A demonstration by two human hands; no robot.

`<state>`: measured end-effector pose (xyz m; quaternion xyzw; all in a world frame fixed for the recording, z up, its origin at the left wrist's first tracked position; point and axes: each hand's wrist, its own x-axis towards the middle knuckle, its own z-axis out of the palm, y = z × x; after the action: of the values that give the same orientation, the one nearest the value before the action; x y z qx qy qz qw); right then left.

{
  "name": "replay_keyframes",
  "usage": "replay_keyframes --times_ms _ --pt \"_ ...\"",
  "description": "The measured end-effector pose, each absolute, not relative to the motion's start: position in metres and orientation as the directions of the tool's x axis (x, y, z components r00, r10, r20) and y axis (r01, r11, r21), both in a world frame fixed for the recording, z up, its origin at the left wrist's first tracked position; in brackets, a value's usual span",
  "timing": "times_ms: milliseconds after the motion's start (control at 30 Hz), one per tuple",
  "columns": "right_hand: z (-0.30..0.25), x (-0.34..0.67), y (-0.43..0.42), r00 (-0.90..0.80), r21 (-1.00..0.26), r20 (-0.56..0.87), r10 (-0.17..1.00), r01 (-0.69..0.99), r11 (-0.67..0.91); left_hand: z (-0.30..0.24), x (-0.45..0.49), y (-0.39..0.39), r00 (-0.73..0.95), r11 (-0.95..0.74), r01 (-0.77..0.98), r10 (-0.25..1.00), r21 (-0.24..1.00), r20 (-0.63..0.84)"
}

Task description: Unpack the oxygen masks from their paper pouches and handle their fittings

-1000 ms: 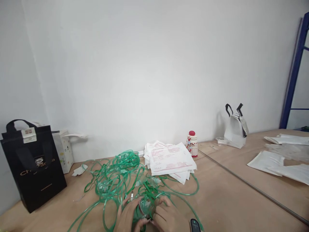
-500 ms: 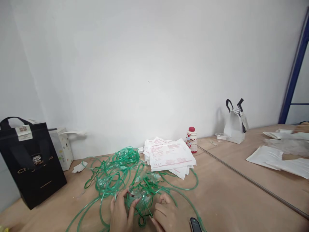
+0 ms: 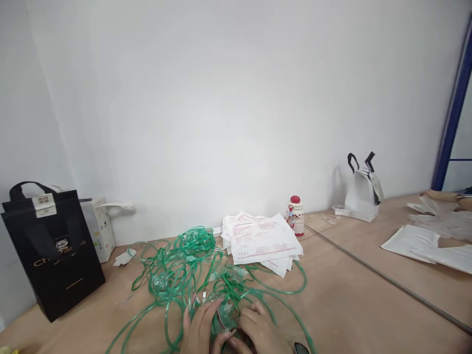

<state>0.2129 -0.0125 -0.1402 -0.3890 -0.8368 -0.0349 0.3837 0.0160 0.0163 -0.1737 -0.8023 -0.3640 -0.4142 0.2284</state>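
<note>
My left hand (image 3: 199,327) and my right hand (image 3: 260,332) meet at the bottom edge, fingers curled round a clear green mask piece (image 3: 223,318) between them. It belongs to a tangled heap of green tubing (image 3: 177,265) that spreads over the wooden table (image 3: 342,305). A dark watch (image 3: 301,348) shows at my right wrist.
A stack of printed papers (image 3: 261,238) lies behind the tubing, next to a small red-capped bottle (image 3: 296,215). A black shopping bag (image 3: 51,246) and white box (image 3: 98,226) stand at left. A white bag (image 3: 363,194), white packets (image 3: 427,243) and another person's hand (image 3: 446,196) are at right.
My hands have closed in again on the mask piece, lower in view. The other person's hand at far right has moved further in over the packets.
</note>
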Motion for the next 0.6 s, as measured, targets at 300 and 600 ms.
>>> replay_keyframes --times_ms 300,600 --pt "-0.163 0.205 -0.002 -0.62 0.086 0.712 0.328 0.541 0.836 -0.173 0.005 0.024 0.118 -0.45 0.88 0.516 0.152 0.848" --pt "-0.117 0.23 -0.003 -0.133 -0.439 0.71 0.692 0.685 0.582 -0.149 0.006 0.016 0.366 -0.499 0.855 0.388 -0.141 0.846"
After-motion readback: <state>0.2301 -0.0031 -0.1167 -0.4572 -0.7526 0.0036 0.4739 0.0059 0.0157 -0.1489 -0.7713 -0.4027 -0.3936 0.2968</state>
